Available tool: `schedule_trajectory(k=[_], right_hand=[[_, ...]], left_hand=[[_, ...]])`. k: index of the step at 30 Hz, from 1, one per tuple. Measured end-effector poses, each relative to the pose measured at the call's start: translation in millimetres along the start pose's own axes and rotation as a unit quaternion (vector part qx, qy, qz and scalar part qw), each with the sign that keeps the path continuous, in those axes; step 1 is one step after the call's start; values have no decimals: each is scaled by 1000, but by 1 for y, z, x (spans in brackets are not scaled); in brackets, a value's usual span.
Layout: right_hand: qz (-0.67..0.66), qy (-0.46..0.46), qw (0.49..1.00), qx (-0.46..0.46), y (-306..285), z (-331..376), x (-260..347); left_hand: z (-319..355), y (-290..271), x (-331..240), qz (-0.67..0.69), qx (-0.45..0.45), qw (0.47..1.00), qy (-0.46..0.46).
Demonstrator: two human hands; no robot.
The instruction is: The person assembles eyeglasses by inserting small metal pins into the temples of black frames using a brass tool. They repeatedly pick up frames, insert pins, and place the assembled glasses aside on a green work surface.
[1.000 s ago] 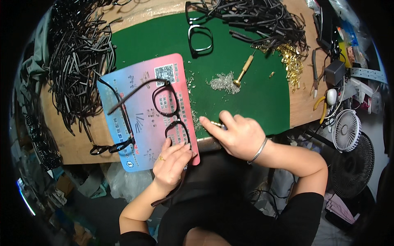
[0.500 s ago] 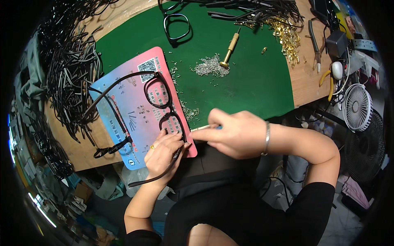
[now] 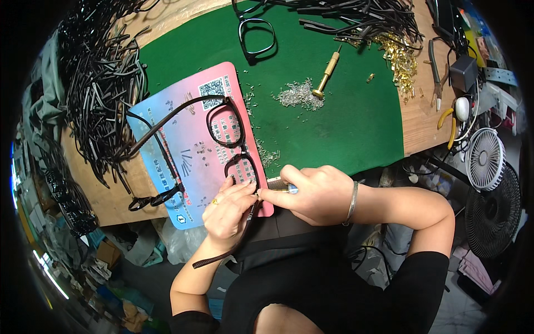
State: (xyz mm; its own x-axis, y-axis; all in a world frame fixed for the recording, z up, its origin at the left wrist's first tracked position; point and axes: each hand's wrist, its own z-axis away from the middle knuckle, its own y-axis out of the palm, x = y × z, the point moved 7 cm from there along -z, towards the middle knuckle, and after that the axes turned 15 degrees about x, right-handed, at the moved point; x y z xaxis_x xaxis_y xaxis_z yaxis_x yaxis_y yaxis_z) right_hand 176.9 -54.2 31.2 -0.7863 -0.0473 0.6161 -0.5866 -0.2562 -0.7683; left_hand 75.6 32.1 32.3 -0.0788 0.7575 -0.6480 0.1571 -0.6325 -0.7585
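Observation:
My left hand [image 3: 229, 214], a gold ring on one finger, grips a dark eyeglass frame [image 3: 243, 131] at its near hinge corner. One of its temples [image 3: 183, 114] stretches away over the mat; the other temple [image 3: 222, 257] bends down past my left wrist. My right hand [image 3: 320, 196] is closed round a slim tool with a bluish end [image 3: 292, 189]; its kind is mostly hidden by the fingers. The right fingertips meet the left ones at the hinge. Under the frame lies a pink and blue printed mat [image 3: 172, 142] bearing small loose parts.
A brass screwdriver [image 3: 328, 69] rests by a heap of tiny silver screws [image 3: 297, 93] on the green cloth [image 3: 345, 128]. Another eyeglass frame [image 3: 257, 39] lies at the back. Black temples [image 3: 105, 100] pile up left; gold-coloured parts [image 3: 401, 61], pliers [image 3: 435, 72] and a white fan [image 3: 485, 158] are right.
My right hand has moved down to the hinge, its fingertips now against the left hand's. The slim tool has tilted. The whole scene has shifted slightly rightward in the view.

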Motion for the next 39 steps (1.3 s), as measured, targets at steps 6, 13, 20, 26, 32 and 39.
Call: schedule_trajectory(k=[6, 13, 20, 26, 32, 39], right_hand=[[9, -14, 997, 76, 3, -9, -4], [0, -28, 995, 95, 4, -12, -5], [16, -4, 999, 32, -11, 1, -4], [-44, 50, 998, 6, -26, -3, -27], [-65, 37, 997, 21, -27, 2, -32], [-57, 32, 998, 22, -26, -2, -27]], left_hand=[[0, 1, 1, -2, -4, 1000, 16], [1, 3, 2, 8, -18, 1000, 22], [0, -1, -3, 3, -60, 998, 30], [-25, -31, -46, 101, 4, 984, 145], [35, -58, -40, 49, 60, 986, -148], [49, -86, -4, -92, -112, 982, -117]])
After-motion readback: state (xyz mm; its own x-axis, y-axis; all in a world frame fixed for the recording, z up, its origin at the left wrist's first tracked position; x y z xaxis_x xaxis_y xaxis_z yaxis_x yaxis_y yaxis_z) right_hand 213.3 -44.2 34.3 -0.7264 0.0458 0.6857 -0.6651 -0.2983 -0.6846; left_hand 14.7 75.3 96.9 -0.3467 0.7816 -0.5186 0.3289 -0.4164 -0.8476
